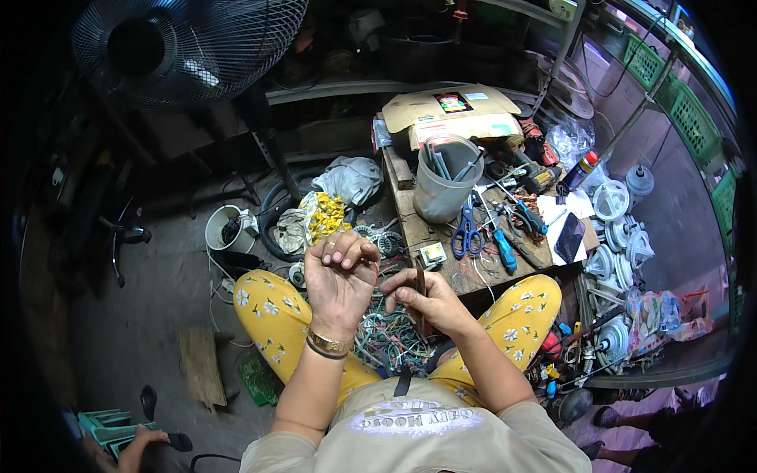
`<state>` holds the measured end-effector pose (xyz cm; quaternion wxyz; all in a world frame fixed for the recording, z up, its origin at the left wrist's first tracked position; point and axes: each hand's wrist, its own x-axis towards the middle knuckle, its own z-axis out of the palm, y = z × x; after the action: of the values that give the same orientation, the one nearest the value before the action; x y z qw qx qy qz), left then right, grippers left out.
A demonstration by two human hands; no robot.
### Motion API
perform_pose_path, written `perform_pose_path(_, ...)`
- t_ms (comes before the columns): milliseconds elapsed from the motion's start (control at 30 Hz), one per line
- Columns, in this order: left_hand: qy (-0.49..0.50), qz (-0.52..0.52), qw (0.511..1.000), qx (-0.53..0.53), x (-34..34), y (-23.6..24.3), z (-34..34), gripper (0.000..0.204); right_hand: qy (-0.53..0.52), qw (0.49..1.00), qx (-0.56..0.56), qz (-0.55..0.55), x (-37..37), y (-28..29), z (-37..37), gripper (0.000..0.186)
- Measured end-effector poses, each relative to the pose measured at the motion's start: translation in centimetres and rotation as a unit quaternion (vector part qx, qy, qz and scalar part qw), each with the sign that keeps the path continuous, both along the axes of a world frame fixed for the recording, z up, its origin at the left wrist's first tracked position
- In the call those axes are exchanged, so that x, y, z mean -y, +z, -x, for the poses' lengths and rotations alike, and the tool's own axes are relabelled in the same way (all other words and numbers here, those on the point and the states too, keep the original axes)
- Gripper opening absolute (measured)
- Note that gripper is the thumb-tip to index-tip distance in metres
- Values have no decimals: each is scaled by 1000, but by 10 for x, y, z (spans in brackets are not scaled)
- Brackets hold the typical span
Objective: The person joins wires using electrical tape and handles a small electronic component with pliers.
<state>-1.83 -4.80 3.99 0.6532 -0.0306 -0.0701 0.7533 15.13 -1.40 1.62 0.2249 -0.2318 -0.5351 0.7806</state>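
Note:
My left hand point(339, 276) is raised over my lap, palm up, with its fingers curled in. A thin red strand, apparently a wire point(377, 271), shows at its edge by the fingertips; most of it is hidden. Close beside it on the right, my right hand point(432, 301) is closed round a narrow, dark brown, knife-like strip point(420, 277) that stands up between thumb and fingers. Below both hands, between my knees, lies a tangled heap of coloured wires point(388, 339), mostly green, red and white.
Ahead right, a low wooden table point(418, 229) carries a cloudy plastic tub point(445, 185), blue-handled scissors point(467, 232), a screwdriver point(505, 251) and a cardboard box point(449, 110). A fan point(189, 47) stands at far left, a white bucket point(229, 227) below it. Plastic-and-metal parts point(619, 252) pile up right.

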Motion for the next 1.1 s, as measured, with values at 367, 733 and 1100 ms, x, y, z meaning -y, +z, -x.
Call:
perform_pose_path(367,35,76,937,-338,-15,-30,-1,34,-150,988,-18,37,5,-19,14,16)
perform_pose_path(733,-79,61,958,-268,11,-72,23,58,-185,960,-94,190,-5,-27,3,14)
perform_pose_path(1100,-34,215,763,-608,64,-73,-28,16,-273,931,-128,203,-26,-32,14,12)
